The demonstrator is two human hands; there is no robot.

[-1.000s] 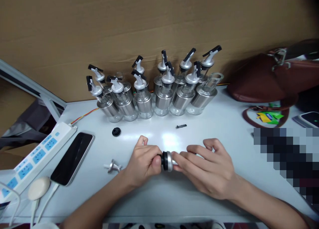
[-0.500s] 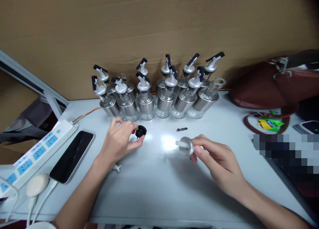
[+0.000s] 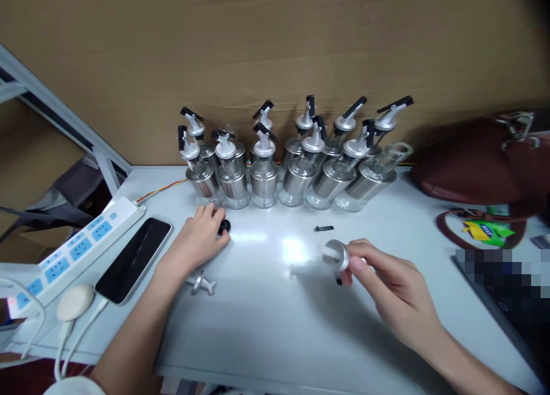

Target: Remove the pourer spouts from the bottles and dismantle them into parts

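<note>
My left hand (image 3: pixel 200 237) is low over the table, its fingers closed round a small black round stopper (image 3: pixel 224 227), partly hidden by them. Between thumb and fingers of my right hand (image 3: pixel 393 286) is a silver bottle pourer top (image 3: pixel 337 255), its pale tube pointing left and a bit of black showing beneath. A loose silver pourer spout (image 3: pixel 201 282) lies by my left wrist. Farther back on the table rests a small black lever (image 3: pixel 323 229). Two rows of glass bottles with steel sleeves (image 3: pixel 264 180) stand behind, most fitted with pourers; the front right bottle (image 3: pixel 373 180) has an uncovered neck.
To the left are a power strip (image 3: pixel 79 251), a phone (image 3: pixel 134 260) and a white round charger (image 3: pixel 75 303) with cables. A brown leather bag (image 3: pixel 476 160), a green and yellow packet (image 3: pixel 487 232) and a pixelated dark device are at the right. Cardboard (image 3: pixel 275 45) backs the table.
My left hand has moved left and down to the table with the black stopper. My right hand still holds the pourer top. The view has swung slightly left.
</note>
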